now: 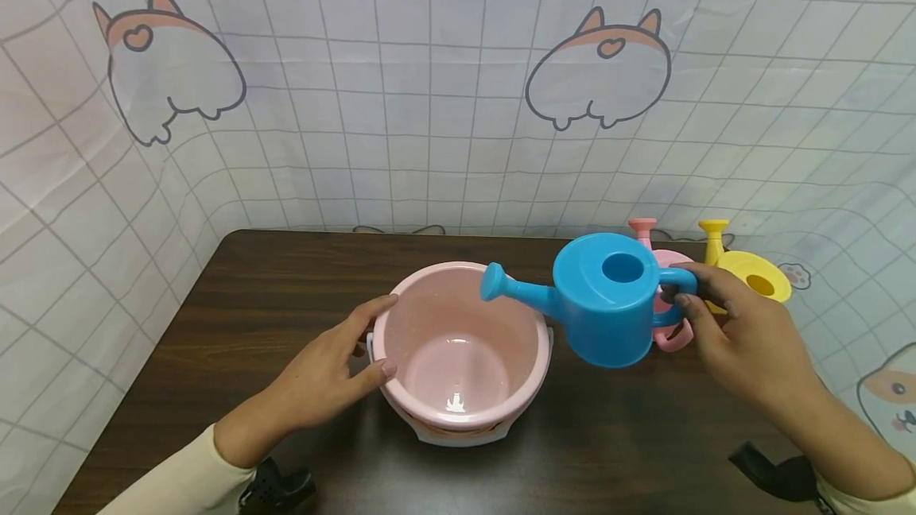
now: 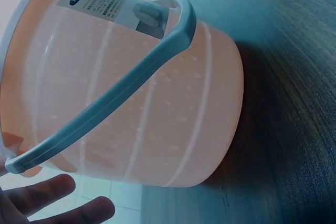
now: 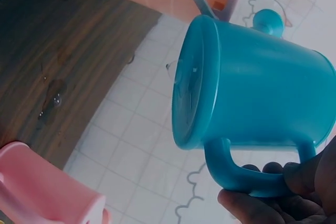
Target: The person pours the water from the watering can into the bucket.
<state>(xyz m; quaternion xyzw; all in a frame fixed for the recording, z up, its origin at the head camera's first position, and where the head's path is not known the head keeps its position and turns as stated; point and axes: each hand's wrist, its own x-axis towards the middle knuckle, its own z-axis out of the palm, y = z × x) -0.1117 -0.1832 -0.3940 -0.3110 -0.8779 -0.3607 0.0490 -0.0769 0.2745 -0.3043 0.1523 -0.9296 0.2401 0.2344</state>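
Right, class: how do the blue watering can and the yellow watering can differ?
The right hand grips the blue watering can; the yellow watering can is not held. The blue one's spout points over the pink bucket, the yellow one's toward the backdrop. From the head view, the hand partly hides the yellow one but not the blue body. Both have a spout and a top opening.

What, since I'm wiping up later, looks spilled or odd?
Clear drops lie on the dark brown wood-grain table near the pink plastic watering can; they look like stray liquid outside any container.
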